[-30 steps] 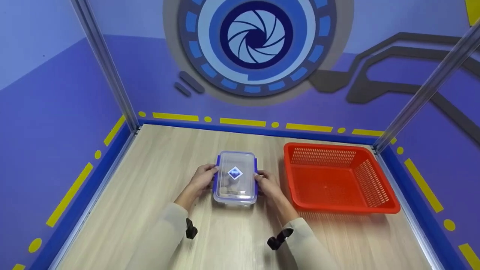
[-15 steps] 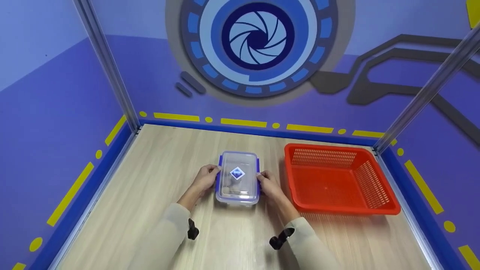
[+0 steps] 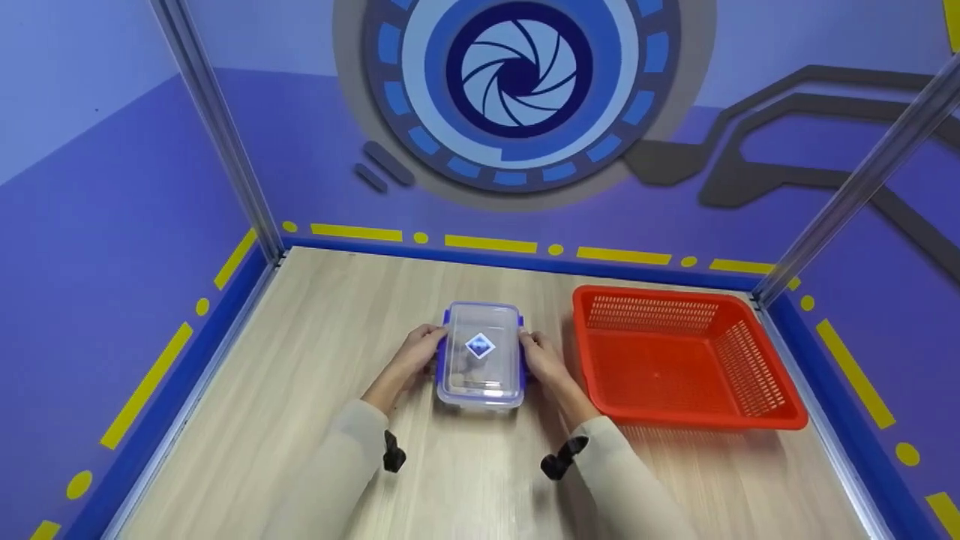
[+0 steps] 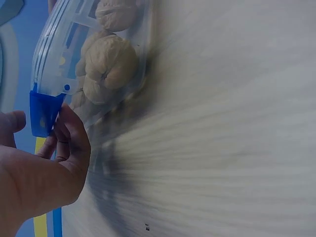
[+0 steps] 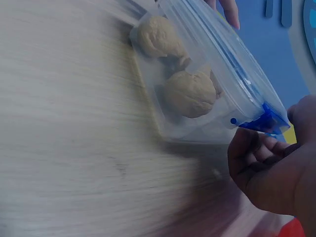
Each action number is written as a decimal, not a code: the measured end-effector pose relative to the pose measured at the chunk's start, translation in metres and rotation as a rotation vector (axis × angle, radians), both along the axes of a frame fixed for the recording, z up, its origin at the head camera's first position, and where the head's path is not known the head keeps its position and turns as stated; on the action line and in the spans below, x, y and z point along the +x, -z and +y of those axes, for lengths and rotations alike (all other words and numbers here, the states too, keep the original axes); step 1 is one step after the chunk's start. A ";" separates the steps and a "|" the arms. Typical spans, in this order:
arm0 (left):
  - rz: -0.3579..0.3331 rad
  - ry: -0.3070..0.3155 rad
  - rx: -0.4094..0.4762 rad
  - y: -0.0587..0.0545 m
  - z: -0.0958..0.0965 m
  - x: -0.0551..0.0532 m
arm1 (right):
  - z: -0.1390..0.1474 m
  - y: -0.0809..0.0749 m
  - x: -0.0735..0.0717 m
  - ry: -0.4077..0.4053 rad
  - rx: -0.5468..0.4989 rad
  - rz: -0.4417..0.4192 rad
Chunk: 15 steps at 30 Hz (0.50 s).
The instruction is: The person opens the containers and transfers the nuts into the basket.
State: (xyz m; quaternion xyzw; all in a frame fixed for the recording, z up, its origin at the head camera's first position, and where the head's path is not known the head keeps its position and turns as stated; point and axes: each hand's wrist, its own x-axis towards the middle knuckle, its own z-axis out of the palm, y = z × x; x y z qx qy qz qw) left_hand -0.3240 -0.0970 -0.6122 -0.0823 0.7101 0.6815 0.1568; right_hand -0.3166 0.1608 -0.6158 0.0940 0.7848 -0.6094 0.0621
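Note:
A clear plastic food container (image 3: 481, 367) with blue side clips stands on the wooden table, its lid on and a diamond label on top. Several tan, wrinkled walnuts (image 4: 111, 61) show through its wall in the left wrist view. My left hand (image 3: 420, 351) grips the left blue clip (image 4: 45, 111), fingers curled underneath and thumb on the upper side. On the opposite side, my right hand (image 3: 546, 360) holds the right blue clip (image 5: 266, 121) with bent fingers below it and thumb above. Palms partly hide both clips in the head view.
A red plastic basket (image 3: 660, 416) with slotted walls sits to the right of the container, near my right hand. Purple-blue printed walls (image 3: 315, 172) and metal posts (image 3: 225, 135) bound the table at the back and sides.
Both hands have slid slightly forward along the container's sides. The head view has shifted a little, and the container appears slightly farther right. The basket stays in place.

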 end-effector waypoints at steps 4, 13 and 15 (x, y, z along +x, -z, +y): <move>-0.025 0.007 0.039 -0.001 0.000 -0.001 | 0.000 0.002 -0.007 -0.015 -0.017 -0.036; -0.051 0.009 0.107 0.003 0.000 -0.004 | -0.004 0.002 -0.014 -0.062 -0.047 -0.060; -0.052 0.003 0.114 0.002 0.000 -0.005 | -0.004 0.002 -0.014 -0.076 -0.063 -0.055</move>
